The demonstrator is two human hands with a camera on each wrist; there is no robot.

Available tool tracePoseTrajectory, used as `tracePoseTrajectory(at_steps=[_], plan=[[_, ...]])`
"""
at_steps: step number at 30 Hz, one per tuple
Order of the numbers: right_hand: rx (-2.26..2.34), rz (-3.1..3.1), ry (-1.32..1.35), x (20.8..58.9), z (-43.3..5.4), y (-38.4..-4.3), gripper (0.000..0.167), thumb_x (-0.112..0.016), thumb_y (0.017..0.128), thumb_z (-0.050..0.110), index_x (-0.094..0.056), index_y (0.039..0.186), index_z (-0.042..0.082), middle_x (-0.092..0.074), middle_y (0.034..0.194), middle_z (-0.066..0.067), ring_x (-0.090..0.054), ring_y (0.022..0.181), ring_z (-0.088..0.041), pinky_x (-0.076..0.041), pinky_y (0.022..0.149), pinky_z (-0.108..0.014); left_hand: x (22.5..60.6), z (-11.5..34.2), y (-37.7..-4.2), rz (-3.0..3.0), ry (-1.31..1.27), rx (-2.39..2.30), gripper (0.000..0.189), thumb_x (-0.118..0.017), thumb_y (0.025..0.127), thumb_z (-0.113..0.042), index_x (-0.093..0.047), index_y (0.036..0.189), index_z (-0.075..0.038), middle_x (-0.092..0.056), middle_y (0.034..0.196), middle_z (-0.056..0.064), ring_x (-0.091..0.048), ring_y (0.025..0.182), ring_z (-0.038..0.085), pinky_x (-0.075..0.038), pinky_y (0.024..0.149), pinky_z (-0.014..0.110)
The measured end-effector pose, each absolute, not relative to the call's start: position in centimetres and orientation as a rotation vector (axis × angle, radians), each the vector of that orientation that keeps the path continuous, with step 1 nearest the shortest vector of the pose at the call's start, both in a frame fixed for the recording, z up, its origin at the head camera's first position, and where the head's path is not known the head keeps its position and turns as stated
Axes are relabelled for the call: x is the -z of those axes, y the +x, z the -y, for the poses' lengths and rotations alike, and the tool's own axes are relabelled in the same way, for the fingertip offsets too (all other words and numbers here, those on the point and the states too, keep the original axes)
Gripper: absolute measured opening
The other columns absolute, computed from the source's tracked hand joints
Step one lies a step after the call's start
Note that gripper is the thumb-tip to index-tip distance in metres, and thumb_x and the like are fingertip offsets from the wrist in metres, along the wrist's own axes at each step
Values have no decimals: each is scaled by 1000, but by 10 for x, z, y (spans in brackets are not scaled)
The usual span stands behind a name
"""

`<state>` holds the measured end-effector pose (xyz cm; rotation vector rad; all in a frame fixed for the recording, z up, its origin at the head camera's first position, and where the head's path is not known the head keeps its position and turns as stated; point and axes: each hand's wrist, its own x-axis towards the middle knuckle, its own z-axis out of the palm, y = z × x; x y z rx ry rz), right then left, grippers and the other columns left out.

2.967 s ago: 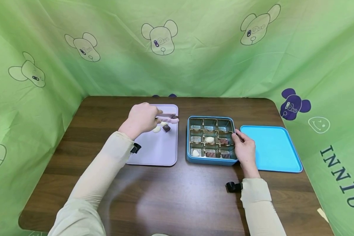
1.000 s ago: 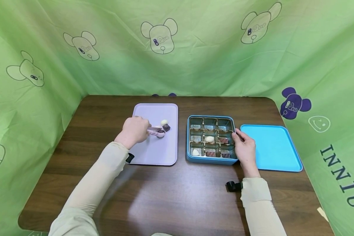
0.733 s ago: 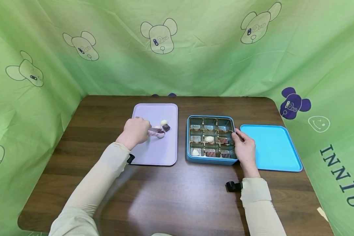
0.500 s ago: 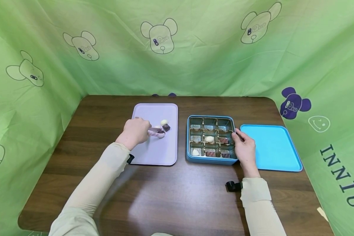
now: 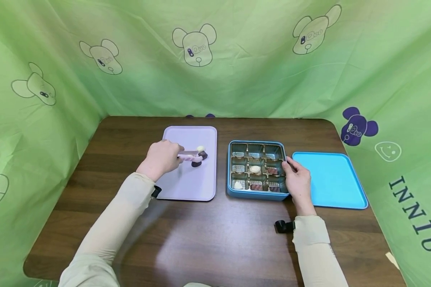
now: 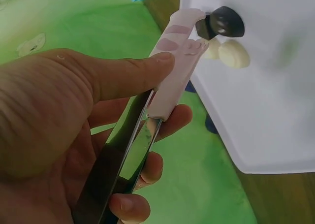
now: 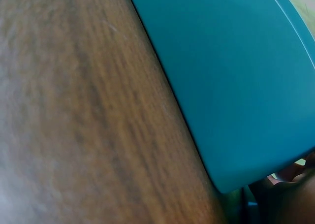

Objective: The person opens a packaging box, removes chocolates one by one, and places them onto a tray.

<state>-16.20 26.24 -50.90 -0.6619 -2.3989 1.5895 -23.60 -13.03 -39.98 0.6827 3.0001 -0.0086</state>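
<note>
My left hand point(image 5: 163, 157) grips metal tongs point(image 6: 170, 71) with pale pink tips, low over a lilac tray point(image 5: 186, 185). A dark round chocolate point(image 5: 196, 164) lies just below the tips. Close to them are a dark square chocolate point(image 5: 203, 155) and a white chocolate point(image 5: 200, 148); a second white one is partly hidden. I cannot tell whether the tips touch any piece. My right hand point(image 5: 297, 179) grips the right side of a blue box point(image 5: 256, 195), thumb over the rim. Its gold divided insert holds white and brown chocolates in the middle and front rows.
A flat bright blue lid point(image 5: 335, 179) lies right of the box, beside my right hand. The wooden table point(image 5: 208, 243) is bounded by green printed cloth point(image 5: 237, 87) at the back and sides.
The tongs, with a dark round chocolate between their tips earlier, came down to the tray. Now they have shifted slightly up and right, and that chocolate shows below them. The right hand has stayed put.
</note>
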Motion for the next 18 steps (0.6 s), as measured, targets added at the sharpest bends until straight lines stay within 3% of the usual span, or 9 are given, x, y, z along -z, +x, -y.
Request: tracePoseTrajectory(at_steps=[10, 18], plan=[[-1590, 2404, -668, 510, -263, -162, 48, -54, 105, 37, -55, 145, 10, -58, 143, -12, -57, 125, -24, -47, 88, -21, 386, 128, -238, -3045, 733, -88, 25, -73, 91, -26, -77, 115, -22, -74, 87, 5, -66, 83, 33, -53, 61, 52], [-1607, 2394, -672, 509, -262, -163, 48, -54, 105, 37, -55, 146, 11, -58, 142, -13, -57, 124, -24, -45, 84, -17, 371, 112, -240, -3046, 778, -96, 32, -72, 93, -30, -74, 123, -22, -75, 97, 4, -67, 90, 30, -54, 64, 52]])
